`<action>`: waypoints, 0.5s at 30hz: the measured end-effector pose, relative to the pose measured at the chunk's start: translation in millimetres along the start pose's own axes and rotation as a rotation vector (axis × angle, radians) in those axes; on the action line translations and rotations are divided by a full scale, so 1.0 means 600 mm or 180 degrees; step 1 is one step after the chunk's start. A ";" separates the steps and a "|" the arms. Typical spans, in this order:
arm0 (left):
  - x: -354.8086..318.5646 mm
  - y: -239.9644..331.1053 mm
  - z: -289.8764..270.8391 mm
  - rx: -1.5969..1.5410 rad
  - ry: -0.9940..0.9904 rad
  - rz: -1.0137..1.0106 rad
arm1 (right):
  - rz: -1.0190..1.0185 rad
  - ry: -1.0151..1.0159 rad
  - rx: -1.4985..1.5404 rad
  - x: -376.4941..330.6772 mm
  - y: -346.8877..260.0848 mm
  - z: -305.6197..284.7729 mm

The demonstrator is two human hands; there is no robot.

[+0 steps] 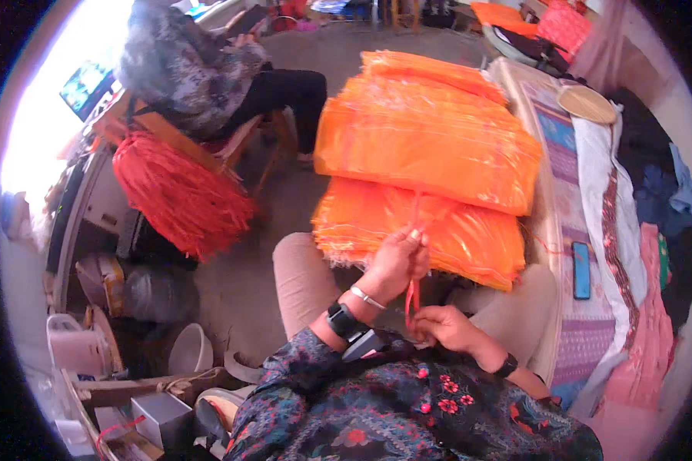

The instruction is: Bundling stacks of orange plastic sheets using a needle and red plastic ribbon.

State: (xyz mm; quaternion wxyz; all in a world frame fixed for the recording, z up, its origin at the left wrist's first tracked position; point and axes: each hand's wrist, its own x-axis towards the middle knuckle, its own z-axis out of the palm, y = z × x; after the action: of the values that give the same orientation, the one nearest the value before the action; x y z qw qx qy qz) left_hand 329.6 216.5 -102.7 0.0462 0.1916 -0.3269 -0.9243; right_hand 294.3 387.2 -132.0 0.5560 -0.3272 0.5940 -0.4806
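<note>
A thick stack of orange woven plastic sacks (427, 142) lies in front of me, with a lower bundle (477, 238) reaching over my knees. A red plastic strip (412, 296) comes off the stack's near side and hangs down between my hands. My left hand (400, 261), wearing a bangle and a black wristband, is closed on the strip at the bundle's near edge. Lower and to the right, my right hand (447, 329) pinches the strip's lower part near my lap. Whether the strip is knotted round the sacks cannot be made out.
A bed edge (565, 361) with a phone (581, 270) and clothes runs along my right. Red strips (181, 192) hang in a bunch at the left, by a seated person (200, 77). A white bucket (191, 349) and an open box (92, 396) stand lower left.
</note>
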 end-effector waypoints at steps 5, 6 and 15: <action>-0.003 -0.029 0.010 0.0426 0.0215 0.0076 | -0.0085 0.0685 -0.0254 -0.007 0.005 -0.036; -0.003 -0.032 0.013 0.0419 0.0183 0.0044 | -0.0422 0.1195 -0.0603 -0.001 -0.008 -0.051; -0.016 -0.053 0.012 0.1614 0.0263 0.0438 | -0.0964 0.1976 0.0952 0.048 -0.073 -0.049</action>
State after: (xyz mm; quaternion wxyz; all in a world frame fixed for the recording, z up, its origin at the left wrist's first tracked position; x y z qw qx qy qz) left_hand 336.9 247.5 -114.6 0.0728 0.2119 -0.5581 -0.7989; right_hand 254.4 352.7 -103.2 0.3138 -0.1652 0.6025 -0.7150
